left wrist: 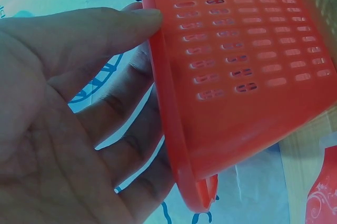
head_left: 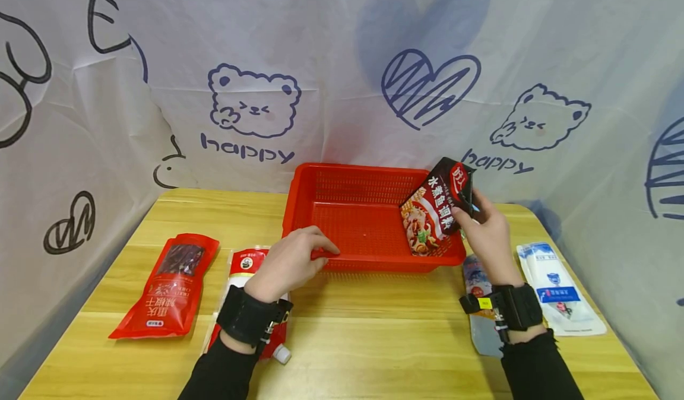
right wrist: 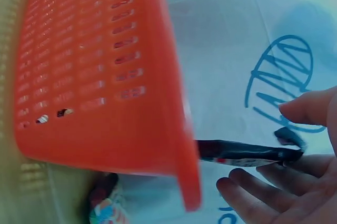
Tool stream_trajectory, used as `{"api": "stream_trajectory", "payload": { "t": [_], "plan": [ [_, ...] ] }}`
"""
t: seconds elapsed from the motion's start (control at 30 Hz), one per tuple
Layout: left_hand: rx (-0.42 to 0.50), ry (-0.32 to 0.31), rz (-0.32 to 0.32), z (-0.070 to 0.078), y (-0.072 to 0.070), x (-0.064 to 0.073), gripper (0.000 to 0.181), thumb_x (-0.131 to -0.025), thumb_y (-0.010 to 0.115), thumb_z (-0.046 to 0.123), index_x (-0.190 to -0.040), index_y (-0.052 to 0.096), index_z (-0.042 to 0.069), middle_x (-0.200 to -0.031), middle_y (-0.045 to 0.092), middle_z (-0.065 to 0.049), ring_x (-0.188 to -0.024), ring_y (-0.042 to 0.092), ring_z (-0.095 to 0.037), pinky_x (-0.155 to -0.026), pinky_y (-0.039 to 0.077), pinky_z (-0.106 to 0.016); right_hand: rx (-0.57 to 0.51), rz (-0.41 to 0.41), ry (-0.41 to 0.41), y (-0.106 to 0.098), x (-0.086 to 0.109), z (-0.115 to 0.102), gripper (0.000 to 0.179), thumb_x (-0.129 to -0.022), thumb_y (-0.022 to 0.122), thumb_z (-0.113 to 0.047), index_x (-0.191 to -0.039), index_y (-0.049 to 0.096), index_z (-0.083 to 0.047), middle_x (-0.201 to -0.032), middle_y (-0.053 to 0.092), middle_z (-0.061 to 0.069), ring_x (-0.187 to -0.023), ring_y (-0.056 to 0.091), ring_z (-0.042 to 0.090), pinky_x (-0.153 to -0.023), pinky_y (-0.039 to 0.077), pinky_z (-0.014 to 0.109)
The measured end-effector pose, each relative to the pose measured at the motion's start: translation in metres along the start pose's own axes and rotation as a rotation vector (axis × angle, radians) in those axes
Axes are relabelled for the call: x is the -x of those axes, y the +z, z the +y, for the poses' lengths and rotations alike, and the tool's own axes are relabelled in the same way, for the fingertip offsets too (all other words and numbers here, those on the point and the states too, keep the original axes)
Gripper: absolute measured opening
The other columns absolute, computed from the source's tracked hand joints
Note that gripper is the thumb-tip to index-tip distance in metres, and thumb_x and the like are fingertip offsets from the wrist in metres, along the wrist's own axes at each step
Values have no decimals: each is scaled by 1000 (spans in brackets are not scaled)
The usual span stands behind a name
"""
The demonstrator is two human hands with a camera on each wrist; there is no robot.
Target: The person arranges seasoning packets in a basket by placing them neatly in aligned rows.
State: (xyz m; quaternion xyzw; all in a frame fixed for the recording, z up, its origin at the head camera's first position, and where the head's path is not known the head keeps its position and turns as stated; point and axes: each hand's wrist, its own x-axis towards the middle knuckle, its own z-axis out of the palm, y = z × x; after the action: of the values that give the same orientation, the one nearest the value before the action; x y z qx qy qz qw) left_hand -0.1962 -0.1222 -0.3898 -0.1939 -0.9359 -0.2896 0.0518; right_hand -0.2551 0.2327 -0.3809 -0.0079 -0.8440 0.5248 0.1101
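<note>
My left hand pinches the near rim of a red plastic basket at its left part; in the left wrist view the thumb lies on the rim, the other fingers beyond it. A black-and-red seasoning packet with a picture of food leans tilted in the basket's right end, its top above the rim. At that top is my right hand. The right wrist view has its fingers against or just under the packet, while the thumb stands apart from it.
Left on the wooden table lies a red pouch of dried chillies. A red-and-white spouted pouch is partly under my left arm. A light-blue packet and a white-and-blue bag lie right. White cloth stands behind.
</note>
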Motion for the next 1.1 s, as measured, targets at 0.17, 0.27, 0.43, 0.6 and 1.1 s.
{"api": "stream_trajectory", "payload": {
  "t": [0.17, 0.27, 0.43, 0.6, 1.1],
  "plan": [
    [1, -8, -6, 1, 0, 1, 19, -88, 82, 6, -103, 83, 18, -98, 70, 4, -87, 62, -16, -75, 53, -30, 20, -6, -41, -6, 8, -7, 73, -104, 63, -32, -165, 28, -14, -165, 38, 9, -142, 48, 36, -113, 43, 55],
    [-5, -10, -7, 1, 0, 1, 19, -88, 82, 6, -102, 83, 18, -98, 70, 4, -87, 62, -16, -74, 53, -30, 33, 2, -66, -7, 13, -7, 74, -104, 64, -29, -165, 26, -13, -166, 37, 11, -143, 46, 39, -113, 42, 57],
    [-28, -1, 2, 1, 0, 2, 20, -87, 83, 6, -104, 83, 18, -99, 70, 3, -86, 62, -17, -74, 54, -29, 74, 29, -114, -3, 24, -1, 75, -102, 68, -19, -164, 28, -7, -164, 39, 15, -141, 49, 41, -110, 45, 57],
    [-66, 14, 41, 1, 1, 5, 24, -85, 85, 9, -108, 81, 13, -101, 71, -1, -88, 64, -19, -78, 57, -33, 120, 35, -125, 4, 33, 12, 71, -100, 68, -12, -162, 33, -3, -160, 41, 24, -138, 51, 44, -105, 49, 54],
    [-47, -9, 211, -17, -17, 28, 39, -89, 82, 13, -127, 70, 8, -122, 65, -10, -104, 64, -28, -84, 59, -42, 259, -22, -48, 16, 36, 31, 63, -104, 60, -13, -157, 34, 8, -158, 38, 32, -135, 50, 52, -108, 45, 61]
  ]
}}
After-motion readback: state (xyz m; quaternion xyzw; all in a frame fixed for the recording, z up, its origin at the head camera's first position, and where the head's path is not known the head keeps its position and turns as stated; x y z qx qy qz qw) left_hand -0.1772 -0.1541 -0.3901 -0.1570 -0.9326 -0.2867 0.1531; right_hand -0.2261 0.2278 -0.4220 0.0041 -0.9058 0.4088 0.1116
